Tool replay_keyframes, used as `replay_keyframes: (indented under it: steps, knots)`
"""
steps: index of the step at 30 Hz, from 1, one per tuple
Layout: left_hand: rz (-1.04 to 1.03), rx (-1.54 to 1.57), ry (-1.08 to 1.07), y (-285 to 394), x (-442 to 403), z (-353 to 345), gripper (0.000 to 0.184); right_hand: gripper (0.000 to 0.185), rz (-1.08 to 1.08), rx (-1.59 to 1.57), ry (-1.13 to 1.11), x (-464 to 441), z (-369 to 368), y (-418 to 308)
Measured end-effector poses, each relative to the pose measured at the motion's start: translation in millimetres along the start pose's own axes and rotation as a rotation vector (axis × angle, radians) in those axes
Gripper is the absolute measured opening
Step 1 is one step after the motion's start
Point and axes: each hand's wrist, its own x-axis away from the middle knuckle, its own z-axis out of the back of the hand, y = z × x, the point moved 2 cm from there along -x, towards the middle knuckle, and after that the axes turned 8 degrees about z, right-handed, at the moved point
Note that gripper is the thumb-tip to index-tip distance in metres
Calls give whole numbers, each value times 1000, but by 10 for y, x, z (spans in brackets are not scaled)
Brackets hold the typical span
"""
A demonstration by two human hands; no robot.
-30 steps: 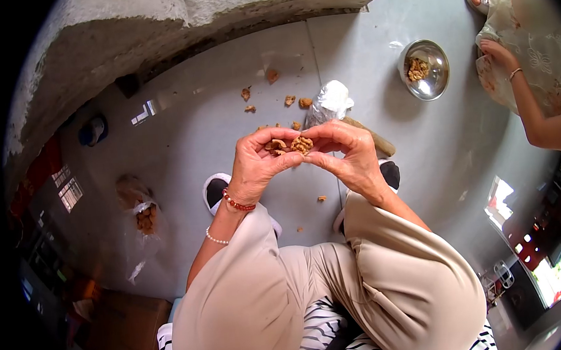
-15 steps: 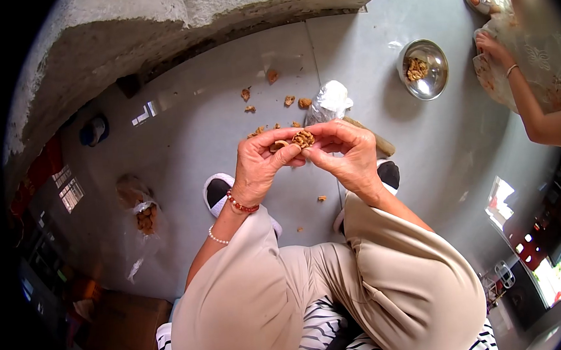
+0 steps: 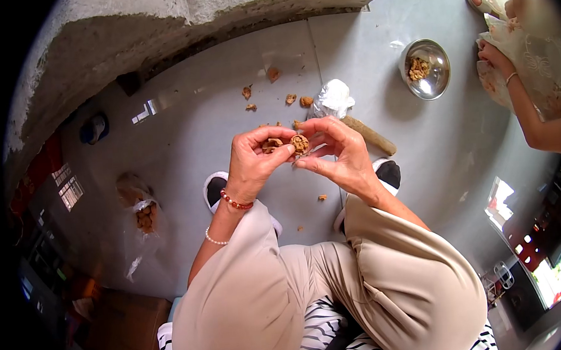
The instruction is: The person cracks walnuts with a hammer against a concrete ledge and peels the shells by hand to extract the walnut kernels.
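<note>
From where I stand, the smooth grey floor [image 3: 205, 115] catches window-like glints [image 3: 70, 194]; rough concrete [image 3: 108, 37] curves across the far side, and bright light [image 3: 556, 279] glares at lower right.

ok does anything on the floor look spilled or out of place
Yes: loose brown bits, apparently nutshell, lie scattered on the grey floor beyond the left hand, and one small fragment lies between the feet. That looks untidy compared with the nut pieces gathered in the metal bowl.
</note>
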Motion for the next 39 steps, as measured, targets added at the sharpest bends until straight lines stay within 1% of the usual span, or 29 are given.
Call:
replay_keyframes:
  steps: [2,5,8,14,20,23,29,33,35,38,39]
  knots:
    - [-5,-22,-7,-24,-14,-3,17,23,-166,-121,13,21,28,69]
    - [-3,-33,11,-23,-6,-1,17,21,-123,-143,-12,13,40,85]
    - [-8,-43,22,-43,-9,5,17,19,-123,-185,-11,3,53,40]
    - [21,-74,21,-43,0,8,16,16,-38,30,-18,6,45,35]
    - [62,-72,18,-92,-7,32,16,19,198,359,-118,-5,33,-6]
    - [63,-104,36,-101,-4,16,15,17,307,489,-188,-4,21,-20]
    - [119,-66,38,-137,17,-20,9,7,325,575,-213,21,-25,-22]
    - [179,2,42,-147,16,-56,5,7,331,566,-141,38,-46,25]
    - [216,45,9,-163,7,-36,8,6,327,552,-105,46,-21,96]
    - [292,124,-16,-136,26,-25,11,6,278,450,-15,44,-11,140]
    - [317,153,-23,-126,23,-29,12,7,213,411,20,45,17,172]
